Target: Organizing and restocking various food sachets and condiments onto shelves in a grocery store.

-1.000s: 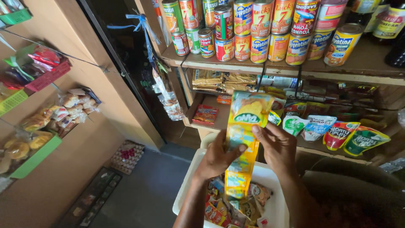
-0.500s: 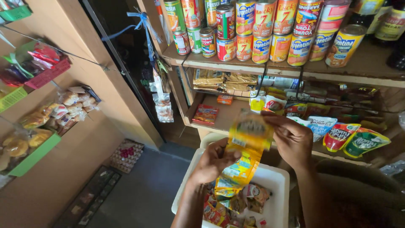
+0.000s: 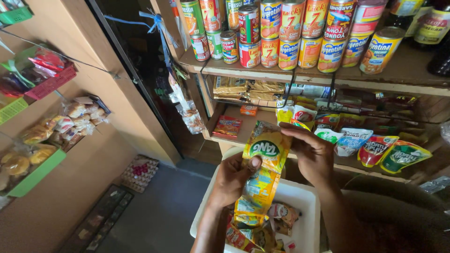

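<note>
A strip of yellow-and-green drink powder sachets [image 3: 263, 168] hangs from both my hands down into a white plastic tub [image 3: 304, 206]. My left hand [image 3: 234, 175] pinches the strip at its middle, thumb on the front. My right hand [image 3: 311, 152] grips the top sachet's right edge. The strip's lower end lies among several small packets [image 3: 262, 229] in the tub.
A wooden shelf [image 3: 328, 75] above carries stacked tin cans [image 3: 300, 37]. The lower shelf holds sauce pouches [image 3: 389, 150] and sachets. Bagged breads [image 3: 70, 122] sit in wall baskets at left. An egg tray [image 3: 139, 172] lies on the grey floor.
The sachet strip has been lowered and folded toward the tub. My right hand shifted to the top sachet's right edge, while my left hand slid to the strip's middle.
</note>
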